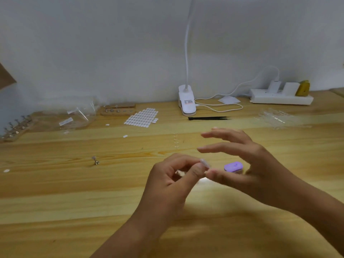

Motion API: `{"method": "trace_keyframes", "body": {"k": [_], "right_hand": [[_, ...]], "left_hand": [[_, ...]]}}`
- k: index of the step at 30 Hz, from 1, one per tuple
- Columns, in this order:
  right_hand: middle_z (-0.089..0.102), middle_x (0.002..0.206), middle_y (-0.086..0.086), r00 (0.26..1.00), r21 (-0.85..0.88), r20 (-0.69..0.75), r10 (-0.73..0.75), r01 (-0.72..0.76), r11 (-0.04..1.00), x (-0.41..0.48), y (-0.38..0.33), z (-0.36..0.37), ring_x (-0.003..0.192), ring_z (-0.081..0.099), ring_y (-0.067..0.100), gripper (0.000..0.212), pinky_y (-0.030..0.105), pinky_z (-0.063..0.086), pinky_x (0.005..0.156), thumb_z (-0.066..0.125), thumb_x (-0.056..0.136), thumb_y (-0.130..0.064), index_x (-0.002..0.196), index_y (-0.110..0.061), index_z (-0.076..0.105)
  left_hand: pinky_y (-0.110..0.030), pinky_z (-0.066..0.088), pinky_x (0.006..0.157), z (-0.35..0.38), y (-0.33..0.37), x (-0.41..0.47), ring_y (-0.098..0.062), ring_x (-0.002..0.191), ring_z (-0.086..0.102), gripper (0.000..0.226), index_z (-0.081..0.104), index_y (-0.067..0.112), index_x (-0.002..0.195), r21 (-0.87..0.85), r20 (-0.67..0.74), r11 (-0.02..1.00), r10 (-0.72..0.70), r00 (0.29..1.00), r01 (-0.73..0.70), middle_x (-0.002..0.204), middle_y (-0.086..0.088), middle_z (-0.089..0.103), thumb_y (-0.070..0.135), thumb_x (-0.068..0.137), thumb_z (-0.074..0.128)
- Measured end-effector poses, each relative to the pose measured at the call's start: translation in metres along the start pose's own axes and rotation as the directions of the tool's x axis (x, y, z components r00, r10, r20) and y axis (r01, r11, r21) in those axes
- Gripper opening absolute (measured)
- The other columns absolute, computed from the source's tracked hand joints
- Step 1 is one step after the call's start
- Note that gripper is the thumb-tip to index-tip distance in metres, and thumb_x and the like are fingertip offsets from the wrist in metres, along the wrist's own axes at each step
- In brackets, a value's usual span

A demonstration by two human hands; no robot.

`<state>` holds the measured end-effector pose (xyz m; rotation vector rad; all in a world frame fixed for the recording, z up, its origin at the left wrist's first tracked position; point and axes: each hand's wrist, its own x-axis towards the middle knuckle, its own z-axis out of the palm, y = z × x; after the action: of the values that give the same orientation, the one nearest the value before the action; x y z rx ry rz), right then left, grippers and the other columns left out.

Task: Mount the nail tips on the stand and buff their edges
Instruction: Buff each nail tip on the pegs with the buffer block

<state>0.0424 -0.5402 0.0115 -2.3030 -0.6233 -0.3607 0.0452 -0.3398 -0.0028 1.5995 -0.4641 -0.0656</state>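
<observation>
My left hand (173, 181) pinches a clear nail tip (205, 162) between thumb and forefinger above the middle of the wooden table. My right hand (247, 164) hovers beside it with straight, spread fingers; its thumb tip lies against my left thumb just under the tip. A small purple buffer block (233, 167) lies on the table behind my right thumb. One metal stand peg (95, 161) with a tip on it stands alone to the left. A wooden stand base (118, 111) with pegs sits at the back.
At the far left edge lies a second peg holder (14, 127), with plastic bags (74, 114) beside it. A sheet of white adhesive pads (142, 118), black tweezers (208, 118), a clip lamp (187, 101), a power strip (281, 97) and clear tip strips (275, 118) line the back.
</observation>
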Motion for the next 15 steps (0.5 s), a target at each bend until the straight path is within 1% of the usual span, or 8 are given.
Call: {"method": "trace_keyframes", "body": {"k": [2, 3, 4, 6, 7, 9, 12, 15], "right_hand": [[0.055, 0.135, -0.023, 0.998, -0.001, -0.007, -0.056, 0.056, 0.998, 0.012, -0.007, -0.001, 0.14, 0.037, 0.003, 0.027, 0.019, 0.034, 0.107, 0.064, 0.083, -0.055, 0.105, -0.042, 0.069], [0.057, 0.132, -0.022, 0.998, 0.021, -0.012, -0.058, 0.058, 0.998, 0.017, -0.008, -0.004, 0.139, 0.038, 0.003, 0.022, 0.015, 0.034, 0.105, 0.067, 0.083, -0.053, 0.101, -0.04, 0.071], [0.058, 0.13, -0.021, 0.999, 0.057, -0.008, -0.051, 0.052, 0.997, 0.022, -0.007, -0.008, 0.138, 0.04, 0.002, 0.019, 0.01, 0.034, 0.104, 0.069, 0.082, -0.05, 0.096, -0.038, 0.072], [0.062, 0.124, -0.021, 0.999, 0.128, 0.019, -0.032, 0.029, 0.991, 0.029, -0.002, -0.015, 0.136, 0.043, 0.002, 0.017, 0.009, 0.034, 0.104, 0.068, 0.078, -0.045, 0.09, -0.034, 0.074], [0.064, 0.121, -0.021, 0.999, 0.154, 0.037, -0.016, 0.01, 0.988, 0.031, 0.002, -0.016, 0.135, 0.044, 0.002, 0.017, 0.01, 0.034, 0.104, 0.069, 0.077, -0.044, 0.089, -0.033, 0.075], [0.066, 0.115, -0.02, 0.999, 0.154, 0.032, -0.002, -0.003, 0.988, 0.031, 0.011, -0.014, 0.132, 0.047, 0.004, 0.017, 0.011, 0.036, 0.103, 0.069, 0.078, -0.043, 0.087, -0.031, 0.075], [0.066, 0.107, -0.012, 0.993, 0.02, -0.12, -0.002, 0.005, 1.0, 0.025, 0.027, -0.001, 0.117, 0.056, 0.01, 0.019, 0.025, 0.045, 0.095, 0.069, 0.08, -0.04, 0.085, -0.023, 0.075], [0.069, 0.097, 0.002, 0.976, -0.223, -0.191, -0.103, 0.059, 0.973, 0.022, 0.04, 0.017, 0.098, 0.064, 0.026, 0.019, 0.045, 0.05, 0.079, 0.078, 0.083, -0.026, 0.076, -0.009, 0.074]], "left_hand": [[-0.049, 0.052, 0.079, -0.002, 0.004, 0.006, -0.025, 0.09, 0.063, 0.014, 0.078, 0.024, 0.088, 0.013, -0.009, 1.0, 0.011, 1.0, -0.01, 0.095, -0.001, 0.07, 0.033, 0.085, 0.068], [-0.049, 0.05, 0.08, -0.005, 0.006, 0.009, -0.023, 0.088, 0.063, 0.013, 0.079, 0.024, 0.089, 0.011, -0.004, 1.0, 0.002, 1.0, -0.001, 0.094, -0.001, 0.069, 0.034, 0.086, 0.07], [-0.041, 0.05, 0.075, -0.008, 0.007, 0.013, -0.016, 0.083, 0.062, 0.014, 0.079, 0.024, 0.09, 0.024, 0.011, 1.0, -0.005, 1.0, 0.005, 0.092, 0.001, 0.069, 0.034, 0.086, 0.07], [-0.015, 0.041, 0.068, -0.015, 0.006, 0.018, -0.001, 0.075, 0.055, 0.013, 0.08, 0.027, 0.089, 0.115, 0.053, 0.993, -0.005, 0.999, -0.001, 0.086, 0.007, 0.069, 0.031, 0.084, 0.069], [-0.01, 0.038, 0.067, -0.016, 0.004, 0.021, 0.001, 0.075, 0.053, 0.011, 0.08, 0.028, 0.089, 0.167, 0.064, 0.986, -0.003, 0.998, -0.008, 0.084, 0.009, 0.068, 0.028, 0.084, 0.07], [-0.012, 0.038, 0.07, -0.018, 0.001, 0.026, -0.002, 0.083, 0.054, 0.008, 0.079, 0.031, 0.088, 0.284, 0.056, 0.958, 0.026, 0.998, -0.041, 0.085, 0.012, 0.066, 0.028, 0.084, 0.073], [-0.024, 0.038, 0.086, -0.026, -0.005, 0.04, -0.003, 0.1, 0.05, 0.023, 0.072, 0.038, 0.103, 0.617, 0.048, 0.776, 0.127, 0.991, -0.13, 0.096, 0.018, 0.058, 0.049, 0.084, 0.063], [-0.024, 0.032, 0.091, -0.038, -0.008, 0.05, 0.001, 0.1, 0.044, 0.053, 0.06, 0.046, 0.115, 0.803, 0.136, 0.59, -0.041, 0.99, -0.086, 0.101, 0.024, 0.051, 0.075, 0.071, 0.055]]}}
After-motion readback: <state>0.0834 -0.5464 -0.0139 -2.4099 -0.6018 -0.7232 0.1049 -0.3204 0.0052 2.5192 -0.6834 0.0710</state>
